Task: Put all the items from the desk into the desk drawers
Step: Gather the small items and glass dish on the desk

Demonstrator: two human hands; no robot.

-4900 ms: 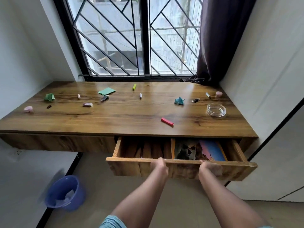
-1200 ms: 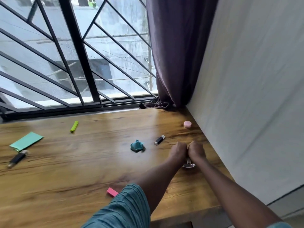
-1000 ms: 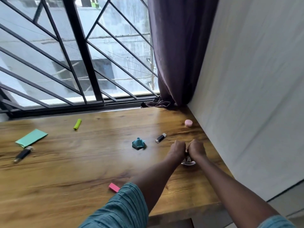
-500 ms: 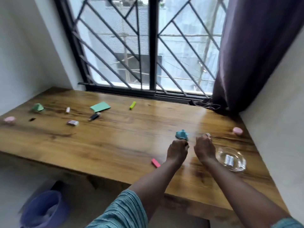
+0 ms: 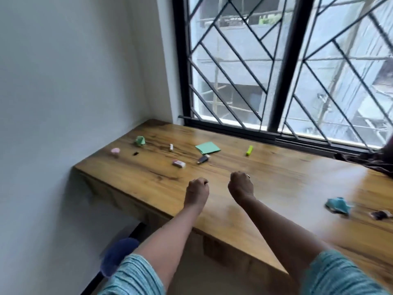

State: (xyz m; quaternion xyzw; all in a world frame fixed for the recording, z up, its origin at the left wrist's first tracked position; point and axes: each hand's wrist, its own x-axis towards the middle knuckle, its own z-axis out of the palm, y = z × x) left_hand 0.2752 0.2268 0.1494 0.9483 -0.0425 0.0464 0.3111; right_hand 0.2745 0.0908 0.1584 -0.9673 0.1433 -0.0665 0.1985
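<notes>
1. Brown wood desk (image 5: 276, 188) sits under a window with black bars (image 5: 276, 60)
2. My left hand (image 5: 196, 187) and right hand (image 5: 241, 184) hang over it side by side, both curled like fists; I cannot tell if they hold anything
3. Past them lie a flat green paper (image 5: 208, 147), a yellow pen (image 5: 249, 150), a black stick (image 5: 203, 159) and a pink rubber (image 5: 178, 163), too blurry to read
4. A blue paper lump (image 5: 338, 205) lies far to my right

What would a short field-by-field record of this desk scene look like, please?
Surface: wooden desk under a barred window
Left hand: curled above the desk, contents hidden
Right hand: curled beside it, contents hidden
Loose items: green paper sheet, yellow-green marker, eraser, teal paper lump
</notes>
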